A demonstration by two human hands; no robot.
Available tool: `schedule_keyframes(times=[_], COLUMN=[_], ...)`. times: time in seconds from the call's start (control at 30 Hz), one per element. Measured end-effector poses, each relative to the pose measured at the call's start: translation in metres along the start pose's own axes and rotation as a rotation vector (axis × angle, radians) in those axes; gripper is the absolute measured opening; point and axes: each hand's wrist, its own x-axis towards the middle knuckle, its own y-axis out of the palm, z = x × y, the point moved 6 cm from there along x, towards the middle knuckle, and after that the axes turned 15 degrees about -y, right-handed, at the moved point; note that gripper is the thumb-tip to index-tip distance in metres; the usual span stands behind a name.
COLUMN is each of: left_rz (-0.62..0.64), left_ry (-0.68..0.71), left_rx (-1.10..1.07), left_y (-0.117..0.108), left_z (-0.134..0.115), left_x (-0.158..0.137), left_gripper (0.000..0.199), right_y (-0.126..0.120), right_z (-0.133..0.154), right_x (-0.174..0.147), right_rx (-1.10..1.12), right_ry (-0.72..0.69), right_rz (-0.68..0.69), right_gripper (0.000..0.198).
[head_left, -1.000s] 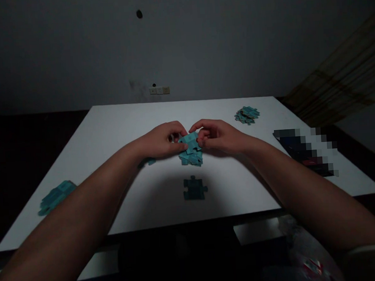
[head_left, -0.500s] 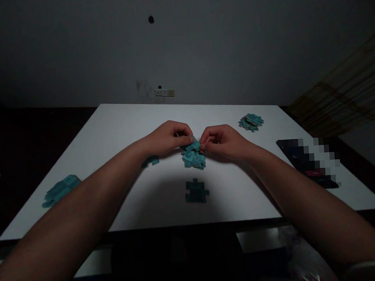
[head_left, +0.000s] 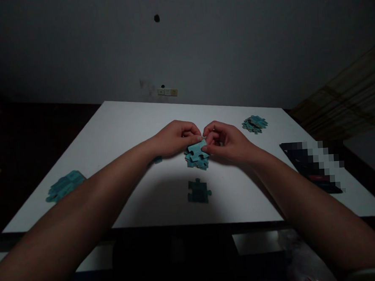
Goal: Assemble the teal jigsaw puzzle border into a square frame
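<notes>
Between my two hands is a teal jigsaw puzzle piece (head_left: pixel 197 151), tilted above a small pile of puzzle pieces (head_left: pixel 199 164). The fingers of my left hand (head_left: pixel 179 137) are closed on the piece's upper left edge. My right hand (head_left: pixel 223 139) pinches its right edge, thumb in front. Nearer to me, a single puzzle piece (head_left: pixel 198 191) lies flat on the white table. Part of another puzzle piece (head_left: pixel 157 159) shows under my left wrist; the rest is hidden by the arm.
A stack of teal pieces (head_left: pixel 65 185) lies at the left, partly behind my left forearm. Another heap of pieces (head_left: pixel 254 123) sits at the back right of the white table (head_left: pixel 135 118). A dark flat object (head_left: pixel 298 161), partly pixelated, lies near the right edge.
The held piece has been turned so its face shows more, and my right hand's fingers have come onto it. The view has shifted slightly.
</notes>
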Motion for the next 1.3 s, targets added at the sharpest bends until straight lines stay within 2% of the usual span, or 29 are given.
schedule_keyframes(times=[0.17,0.3,0.4,0.47,0.57,0.67,0.73,0.9,1.0,1.1,1.2,1.3], left_rz=[-0.125,-0.215,-0.208,-0.181,-0.132,-0.080,-0.058,-0.006,-0.008,-0.043,-0.074,-0.038], left_ry=[0.093,0.144,0.134,0.131,0.122,0.109,0.103,0.092,0.079,0.102,0.102,0.067], left_rx=[0.182,0.466,0.614,0.661,0.708,0.723,0.718,0.677,0.636,0.614,0.588,0.466], left_y=[-0.010,-0.013,-0.012,-0.011,-0.009,-0.007,-0.007,-0.006,-0.007,-0.007,-0.007,-0.004], left_z=[0.000,0.000,0.005,0.009,0.011,0.009,0.007,0.003,0.002,0.000,-0.002,-0.004], left_x=[0.001,-0.002,-0.004,-0.004,-0.005,-0.007,-0.009,-0.011,-0.010,-0.009,-0.009,-0.008], left_gripper=[0.035,0.038,0.041,0.044,0.055,0.070,0.073,0.058,0.056,0.057,0.048,0.037], right_y=[-0.011,-0.047,-0.085,-0.104,-0.117,-0.116,-0.112,-0.110,-0.112,-0.103,-0.081,-0.051], right_z=[0.003,0.000,-0.008,-0.017,-0.032,-0.042,-0.042,-0.039,-0.036,-0.023,-0.009,-0.005], right_x=[0.002,0.003,-0.001,-0.007,-0.018,-0.025,-0.026,-0.024,-0.025,-0.022,-0.018,-0.014], right_rx=[-0.100,-0.184,-0.269,-0.318,-0.377,-0.429,-0.482,-0.673,-0.734,-0.747,-0.661,-0.503], right_ry=[-0.062,-0.067,0.000,0.076,0.208,0.284,0.261,0.180,0.117,-0.022,-0.129,-0.144], right_rz=[-0.035,-0.164,-0.207,-0.173,-0.086,-0.028,0.027,0.149,0.107,0.007,-0.046,-0.025], right_gripper=[0.036,0.031,0.032,0.030,0.028,0.027,0.025,0.018,0.013,0.007,0.011,0.018])
